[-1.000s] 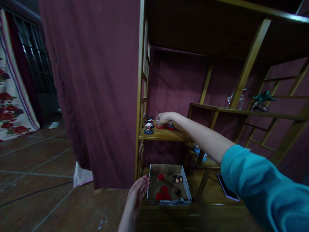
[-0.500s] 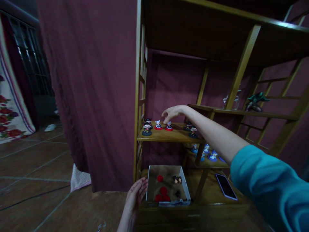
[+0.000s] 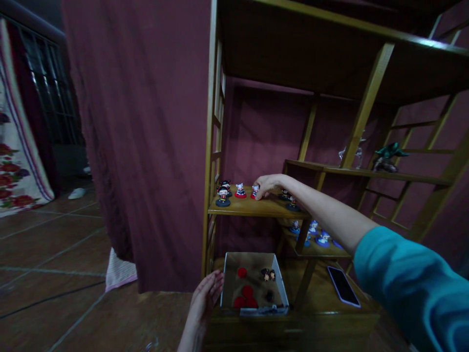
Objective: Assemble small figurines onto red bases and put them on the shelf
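The right hand (image 3: 268, 186) has come down from above the shelf (image 3: 269, 209), where it hovered half a second ago, and its fingers now bend against the right side of the right-hand red-based figurine (image 3: 255, 190). Thumb and fingertips are drawn close together there, though whether they actually grip it I cannot tell. This figurine stands on the shelf, just beside the left-hand red-based figurine (image 3: 240, 190), which the hand covered a second ago and which now shows fully, upright and untouched. At the shelf's left end, the two dark-based figurines (image 3: 223, 196) stay where they were; the pair at the right end (image 3: 292, 204), seen more plainly half a second ago, is now partly behind the wrist. The left hand (image 3: 207, 292) remains loosely open and empty by the left wall of the box (image 3: 252, 258), where red discs (image 3: 247, 292) lie unchanged.
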`<action>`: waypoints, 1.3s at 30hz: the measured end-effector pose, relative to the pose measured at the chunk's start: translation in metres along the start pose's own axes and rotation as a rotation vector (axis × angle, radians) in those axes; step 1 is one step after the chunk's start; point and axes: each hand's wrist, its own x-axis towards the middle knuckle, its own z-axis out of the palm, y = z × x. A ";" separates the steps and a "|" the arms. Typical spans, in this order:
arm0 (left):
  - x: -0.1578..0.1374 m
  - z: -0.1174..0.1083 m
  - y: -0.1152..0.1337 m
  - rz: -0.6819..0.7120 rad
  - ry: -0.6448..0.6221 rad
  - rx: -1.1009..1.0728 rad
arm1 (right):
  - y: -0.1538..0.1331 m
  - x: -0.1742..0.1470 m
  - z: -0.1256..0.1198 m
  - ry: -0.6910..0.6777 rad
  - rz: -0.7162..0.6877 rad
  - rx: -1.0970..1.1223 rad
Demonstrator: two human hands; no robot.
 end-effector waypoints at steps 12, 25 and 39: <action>-0.002 -0.002 0.000 0.011 -0.015 -0.013 | 0.002 0.013 -0.001 -0.015 -0.056 0.009; -0.003 0.004 0.002 0.003 0.006 -0.006 | -0.008 -0.005 -0.010 0.038 -0.071 -0.124; -0.001 0.005 -0.008 0.022 -0.032 0.056 | -0.014 -0.134 0.173 0.860 -0.536 0.367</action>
